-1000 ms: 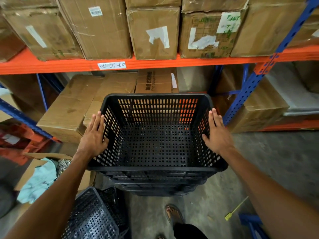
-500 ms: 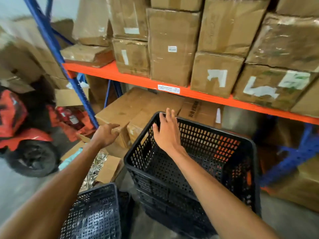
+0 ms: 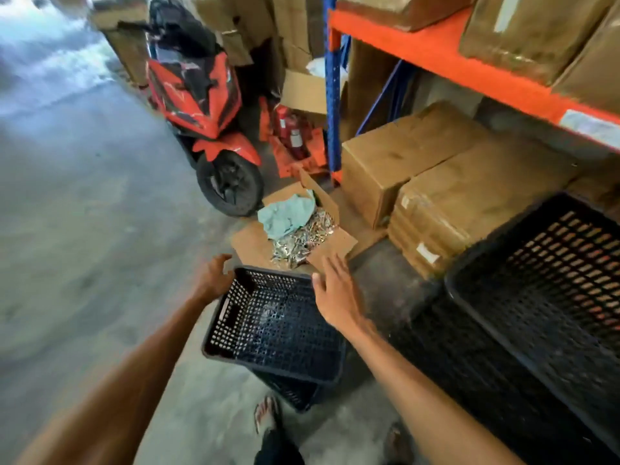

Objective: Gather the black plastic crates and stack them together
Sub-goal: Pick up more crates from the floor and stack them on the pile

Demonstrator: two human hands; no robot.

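Observation:
A stack of black perforated plastic crates stands at the right, against the shelving. A second, smaller pile of black crates sits on the floor in front of me, its top crate tilted. My left hand is at the far left corner of that top crate, fingers spread and curled near the rim. My right hand hovers over its far right corner, fingers apart. Motion blur hides whether either hand touches the rim.
An open cardboard box with a teal cloth and metal bits lies just beyond the floor crates. A red and black scooter is parked behind it. Cartons fill the orange and blue rack. My sandalled feet stand below.
I have turned left, away from the tall crate stack. Both hands left that stack and moved down to the crates on the floor.

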